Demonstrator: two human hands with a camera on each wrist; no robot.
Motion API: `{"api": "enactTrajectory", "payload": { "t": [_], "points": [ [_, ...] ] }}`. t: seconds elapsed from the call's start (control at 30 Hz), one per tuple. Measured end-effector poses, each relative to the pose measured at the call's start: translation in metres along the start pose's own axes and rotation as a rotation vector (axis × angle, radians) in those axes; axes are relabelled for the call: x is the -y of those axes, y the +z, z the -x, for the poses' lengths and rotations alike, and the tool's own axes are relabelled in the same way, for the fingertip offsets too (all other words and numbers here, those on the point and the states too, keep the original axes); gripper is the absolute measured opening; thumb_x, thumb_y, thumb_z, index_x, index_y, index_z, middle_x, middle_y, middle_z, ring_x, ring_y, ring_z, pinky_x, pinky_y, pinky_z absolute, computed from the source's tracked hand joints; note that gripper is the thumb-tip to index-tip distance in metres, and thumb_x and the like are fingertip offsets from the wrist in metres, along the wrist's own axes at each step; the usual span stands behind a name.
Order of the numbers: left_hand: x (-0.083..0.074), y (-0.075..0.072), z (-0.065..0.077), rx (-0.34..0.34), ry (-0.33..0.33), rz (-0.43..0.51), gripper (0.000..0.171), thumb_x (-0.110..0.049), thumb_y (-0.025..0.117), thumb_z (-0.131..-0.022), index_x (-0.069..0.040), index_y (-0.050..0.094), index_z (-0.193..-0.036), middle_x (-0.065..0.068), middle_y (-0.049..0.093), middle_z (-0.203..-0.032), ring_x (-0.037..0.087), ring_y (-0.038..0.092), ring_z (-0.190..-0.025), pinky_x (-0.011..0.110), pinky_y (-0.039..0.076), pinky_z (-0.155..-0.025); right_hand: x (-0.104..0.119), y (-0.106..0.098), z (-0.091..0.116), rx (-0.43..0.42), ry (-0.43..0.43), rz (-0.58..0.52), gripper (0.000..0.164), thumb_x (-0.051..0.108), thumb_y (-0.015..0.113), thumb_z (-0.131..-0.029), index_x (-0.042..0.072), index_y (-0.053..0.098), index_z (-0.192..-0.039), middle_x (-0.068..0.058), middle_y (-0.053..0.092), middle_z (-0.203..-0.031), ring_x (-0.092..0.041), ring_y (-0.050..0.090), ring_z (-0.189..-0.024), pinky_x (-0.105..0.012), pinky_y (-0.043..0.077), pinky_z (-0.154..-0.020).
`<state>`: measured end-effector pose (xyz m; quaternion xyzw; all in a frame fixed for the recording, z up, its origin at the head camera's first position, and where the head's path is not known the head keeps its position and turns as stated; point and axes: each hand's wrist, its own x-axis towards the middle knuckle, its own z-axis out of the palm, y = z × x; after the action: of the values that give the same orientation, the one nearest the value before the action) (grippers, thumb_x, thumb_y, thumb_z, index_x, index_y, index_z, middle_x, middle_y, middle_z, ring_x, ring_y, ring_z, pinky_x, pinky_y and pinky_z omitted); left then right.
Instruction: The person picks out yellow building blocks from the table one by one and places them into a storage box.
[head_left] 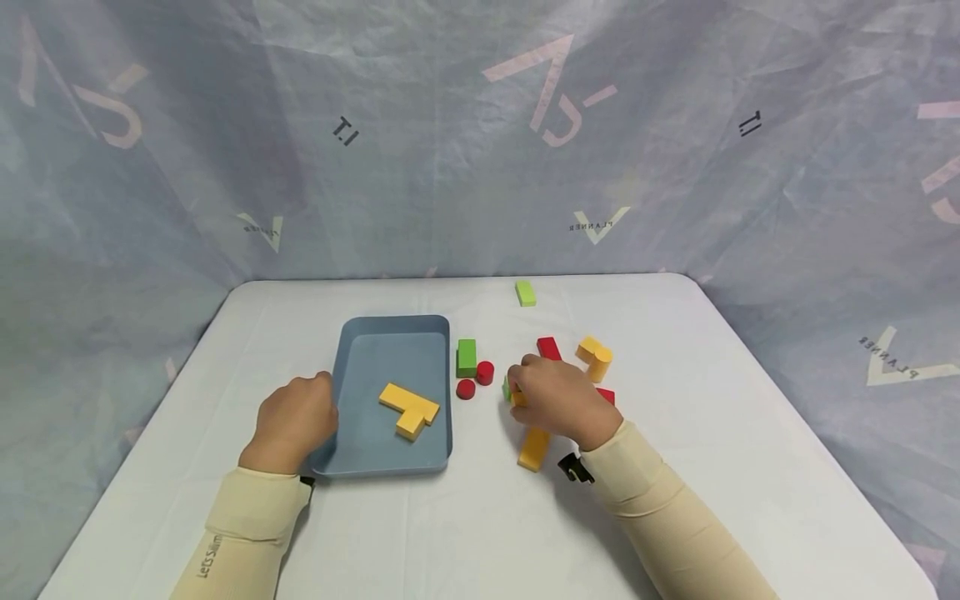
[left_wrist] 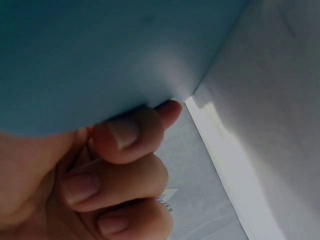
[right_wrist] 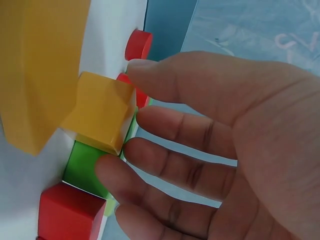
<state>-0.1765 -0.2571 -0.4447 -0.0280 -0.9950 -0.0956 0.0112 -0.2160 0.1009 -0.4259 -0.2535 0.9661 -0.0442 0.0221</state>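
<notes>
My left hand [head_left: 296, 421] grips the left rim of a blue-grey tray [head_left: 390, 350], its fingers curled against the outer wall in the left wrist view. Two yellow blocks lie inside: a long bar [head_left: 405, 400] and a shorter piece [head_left: 409, 425] against it. To the right of the tray, my right hand [head_left: 566, 396] pinches a small notched yellow block [right_wrist: 100, 112] with thumb and fingertips. Just beside that block is a green block [right_wrist: 82, 167]. A long yellow block [head_left: 534, 448] lies below the right hand, partly covered by it.
Between tray and right hand are a green block [head_left: 467, 358] and two red cylinders [head_left: 485, 372]. Red blocks [head_left: 549, 347] and yellow pieces [head_left: 598, 364] lie around the right hand. A light green block [head_left: 526, 293] sits near the white table's back edge. Printed cloth [head_left: 480, 167] hangs behind.
</notes>
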Motion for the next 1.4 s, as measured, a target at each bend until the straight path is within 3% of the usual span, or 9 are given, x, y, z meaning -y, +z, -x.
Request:
{"api": "enactTrajectory", "payload": {
  "t": [1.4],
  "points": [
    [-0.0002,0.0000,-0.0003,0.011,-0.008,-0.011,0.014,0.001,0.059,-0.091,0.011,0.064,-0.100,0.015,0.062,-0.067,0.022,0.054,-0.053,0.037,0.043,-0.045,-0.0049,0.0080,-0.0073,-0.023,-0.058,-0.042,0.013,0.017,0.085,-0.083,0.017,0.073,-0.088,0.007,0.058,-0.079,-0.010,0.052,-0.073,-0.025,0.047,-0.067]
  ]
}}
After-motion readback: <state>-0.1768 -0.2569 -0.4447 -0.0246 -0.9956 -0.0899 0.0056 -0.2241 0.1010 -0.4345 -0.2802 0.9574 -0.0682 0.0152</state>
